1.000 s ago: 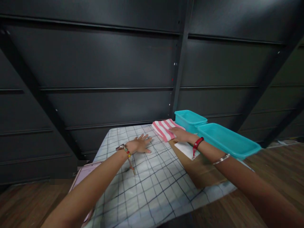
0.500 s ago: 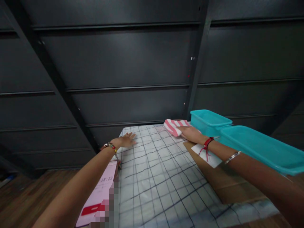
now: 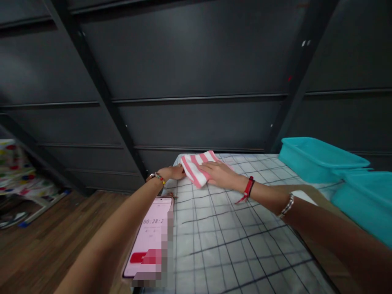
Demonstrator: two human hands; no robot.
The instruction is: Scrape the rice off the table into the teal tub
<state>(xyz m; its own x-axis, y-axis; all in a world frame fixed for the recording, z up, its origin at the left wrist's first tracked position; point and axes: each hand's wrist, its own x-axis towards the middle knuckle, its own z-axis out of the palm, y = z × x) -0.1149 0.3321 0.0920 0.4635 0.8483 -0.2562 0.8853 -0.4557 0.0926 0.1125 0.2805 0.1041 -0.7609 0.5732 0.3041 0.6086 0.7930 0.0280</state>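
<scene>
A folded pink-and-white striped cloth [image 3: 196, 168] lies at the far left corner of a table covered with a white checked sheet [image 3: 232, 237]. My right hand [image 3: 218, 173] rests flat on the cloth's right part, fingers stretched out. My left hand [image 3: 172, 172] is at the cloth's left edge, by the table's rim; its fingers are partly hidden behind the cloth. Both wrists wear bracelets.
A phone [image 3: 149, 237] with a pink timer screen lies at the table's left edge under my left forearm. Two turquoise plastic tubs [image 3: 318, 157] [image 3: 364, 200] stand on the right, with brown cardboard [image 3: 309, 194] beside them. Dark metal panels rise behind; colourful items [image 3: 15, 171] sit far left.
My right hand has slid the striped cloth left across the table, from beside the tubs to the far left corner. My left hand has moved to meet it there. The view has turned left.
</scene>
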